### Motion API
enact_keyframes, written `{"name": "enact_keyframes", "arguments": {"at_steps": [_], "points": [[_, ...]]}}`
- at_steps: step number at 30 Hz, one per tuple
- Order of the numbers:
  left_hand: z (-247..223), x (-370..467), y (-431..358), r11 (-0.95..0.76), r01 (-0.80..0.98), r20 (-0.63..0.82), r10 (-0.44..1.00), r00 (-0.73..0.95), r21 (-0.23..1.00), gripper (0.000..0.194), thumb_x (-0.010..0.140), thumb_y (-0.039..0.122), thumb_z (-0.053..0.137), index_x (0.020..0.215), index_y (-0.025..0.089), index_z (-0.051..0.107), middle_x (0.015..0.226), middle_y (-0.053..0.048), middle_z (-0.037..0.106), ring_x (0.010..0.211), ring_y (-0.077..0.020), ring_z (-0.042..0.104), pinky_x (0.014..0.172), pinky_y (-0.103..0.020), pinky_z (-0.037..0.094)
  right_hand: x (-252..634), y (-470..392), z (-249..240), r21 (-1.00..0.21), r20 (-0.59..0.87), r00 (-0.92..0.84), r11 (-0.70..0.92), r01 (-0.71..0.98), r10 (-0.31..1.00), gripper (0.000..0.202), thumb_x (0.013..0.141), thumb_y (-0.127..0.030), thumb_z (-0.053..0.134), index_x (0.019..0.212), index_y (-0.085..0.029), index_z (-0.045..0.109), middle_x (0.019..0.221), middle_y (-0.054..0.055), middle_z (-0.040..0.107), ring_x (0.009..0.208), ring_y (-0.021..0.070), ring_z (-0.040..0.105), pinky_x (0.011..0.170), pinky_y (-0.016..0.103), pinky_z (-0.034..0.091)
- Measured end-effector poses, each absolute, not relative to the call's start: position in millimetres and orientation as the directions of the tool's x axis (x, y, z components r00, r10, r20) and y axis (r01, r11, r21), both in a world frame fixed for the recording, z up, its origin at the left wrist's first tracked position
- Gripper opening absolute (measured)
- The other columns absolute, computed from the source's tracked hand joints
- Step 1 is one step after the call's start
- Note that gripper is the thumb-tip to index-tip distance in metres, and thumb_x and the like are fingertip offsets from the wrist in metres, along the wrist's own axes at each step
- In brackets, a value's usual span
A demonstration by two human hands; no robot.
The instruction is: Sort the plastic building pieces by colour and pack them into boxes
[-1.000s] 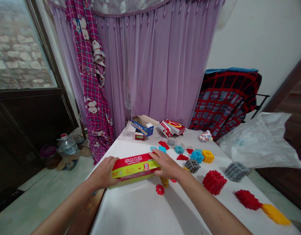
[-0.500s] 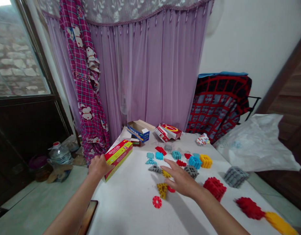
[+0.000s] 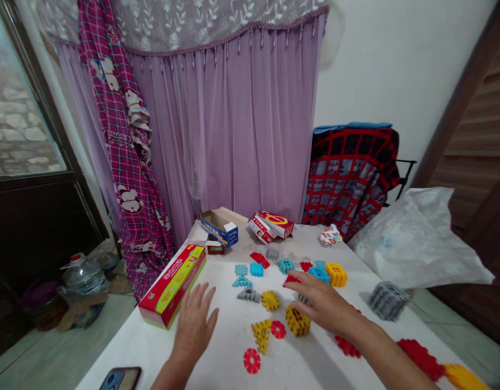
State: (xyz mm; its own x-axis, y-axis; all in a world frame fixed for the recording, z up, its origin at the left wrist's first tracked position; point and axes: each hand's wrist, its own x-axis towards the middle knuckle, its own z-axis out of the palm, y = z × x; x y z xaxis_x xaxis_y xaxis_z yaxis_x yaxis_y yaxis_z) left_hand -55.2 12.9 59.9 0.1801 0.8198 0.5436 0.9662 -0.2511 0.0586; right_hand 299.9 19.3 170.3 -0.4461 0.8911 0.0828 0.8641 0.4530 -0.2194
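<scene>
My left hand (image 3: 195,322) is open, fingers spread, over the white tabletop beside a long red and yellow-green box (image 3: 174,284). My right hand (image 3: 320,303) is also open, its fingers stretched out above the toy blocks. Near its fingertips is a red piece (image 3: 292,280); whether they touch it I cannot tell. A yellow block cube (image 3: 297,320) stands just below its thumb. To the left lie a flat yellow piece (image 3: 270,300), a yellow triangular piece (image 3: 261,335), a grey piece (image 3: 248,294) and two red discs, the nearer disc (image 3: 252,361) towards me. A grey block is partly hidden behind the right hand.
Blue (image 3: 220,227) and red (image 3: 271,226) cartons stand at the table's back edge. Blue, yellow and grey blocks (image 3: 390,300) spread across the right side. A white plastic bag (image 3: 416,244) bulges at the right edge. A phone (image 3: 119,378) lies at the front left.
My left hand has let go of the red and yellow-green box and moved right. The box now sits nearer me. My right hand has shifted right, uncovering the yellow cube. The view has turned slightly.
</scene>
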Motion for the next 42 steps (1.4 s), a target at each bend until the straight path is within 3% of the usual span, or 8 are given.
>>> {"name": "enact_keyframes", "arguments": {"at_steps": [3,8,15,22,27,30,34,42], "points": [[16,-54,23,-0.349,0.926,0.689,0.707,0.160,0.143,0.039,0.093,0.036,0.047,0.129,0.024,0.059,0.128,-0.008,0.065,0.123,-0.0256,0.058,0.104,-0.046,0.047,302,20,169,-0.248,0.081,-0.454,0.459,0.853,0.887,0.045,0.085,-0.029,0.056,0.128,-0.022,0.064,0.147,0.012,0.049,0.134,0.0278,0.046,0.111,0.045,0.036],[-12,-61,32,-0.333,0.923,0.717,0.690,0.101,0.191,0.036,0.094,0.037,0.044,0.121,0.023,0.064,0.115,-0.008,0.072,0.104,-0.0219,0.068,0.089,-0.038,0.058,286,32,173,-0.244,0.089,-0.472,0.479,0.843,0.877,0.035,0.086,-0.026,0.053,0.116,-0.023,0.071,0.131,0.012,0.064,0.120,0.0276,0.058,0.101,0.043,0.044],[-7,-61,24,-0.341,0.876,0.722,0.692,-0.012,0.342,0.029,0.093,0.035,0.048,0.111,0.025,0.068,0.106,-0.005,0.075,0.097,-0.0201,0.071,0.084,-0.035,0.060,242,86,178,-0.245,0.147,-0.388,0.413,0.877,0.910,0.028,0.090,-0.025,0.048,0.097,-0.023,0.075,0.101,0.006,0.074,0.095,0.0222,0.067,0.083,0.033,0.048],[4,-60,19,-0.406,0.851,0.806,0.591,-0.032,0.332,0.025,0.091,0.026,0.050,0.109,0.023,0.067,0.100,-0.005,0.076,0.092,-0.0176,0.072,0.081,-0.029,0.060,173,152,192,-0.135,0.238,-0.329,0.367,0.921,0.914,0.033,0.089,-0.028,0.053,0.118,-0.022,0.068,0.119,0.009,0.068,0.109,0.0224,0.062,0.091,0.032,0.044],[-5,-70,24,-0.428,0.832,0.798,0.602,-0.029,0.353,0.025,0.090,0.022,0.052,0.110,0.022,0.067,0.101,-0.005,0.075,0.093,-0.0172,0.072,0.082,-0.027,0.060,129,193,205,-0.081,0.311,-0.257,0.295,0.952,0.915,0.033,0.092,-0.024,0.048,0.119,-0.025,0.067,0.117,0.009,0.065,0.107,0.0229,0.059,0.087,0.033,0.045],[-11,-75,27,-0.436,0.819,0.775,0.632,-0.017,0.374,0.026,0.091,0.022,0.052,0.112,0.022,0.066,0.104,-0.005,0.075,0.095,-0.0167,0.072,0.083,-0.025,0.059,125,211,201,0.001,0.312,-0.325,0.342,0.940,0.893,0.037,0.091,-0.016,0.047,0.120,-0.028,0.066,0.119,0.008,0.062,0.109,0.0226,0.056,0.086,0.032,0.044],[-14,-75,30,-0.459,0.801,0.774,0.634,-0.008,0.384,0.026,0.091,0.021,0.052,0.113,0.022,0.065,0.103,-0.004,0.075,0.094,-0.0161,0.072,0.084,-0.024,0.058,128,228,192,0.145,0.284,-0.431,0.406,0.902,0.856,0.035,0.089,-0.021,0.055,0.121,-0.029,0.066,0.123,0.009,0.058,0.111,0.0245,0.051,0.087,0.035,0.042],[-20,-76,32,-0.463,0.799,0.784,0.620,-0.018,0.384,0.025,0.091,0.022,0.052,0.112,0.022,0.066,0.102,-0.004,0.076,0.093,-0.0164,0.073,0.082,-0.023,0.059,121,231,190,0.230,0.210,-0.596,0.554,0.800,0.775,0.025,0.092,-0.021,0.052,0.091,-0.019,0.077,0.101,0.011,0.067,0.102,0.0243,0.055,0.081,0.034,0.042]]}}
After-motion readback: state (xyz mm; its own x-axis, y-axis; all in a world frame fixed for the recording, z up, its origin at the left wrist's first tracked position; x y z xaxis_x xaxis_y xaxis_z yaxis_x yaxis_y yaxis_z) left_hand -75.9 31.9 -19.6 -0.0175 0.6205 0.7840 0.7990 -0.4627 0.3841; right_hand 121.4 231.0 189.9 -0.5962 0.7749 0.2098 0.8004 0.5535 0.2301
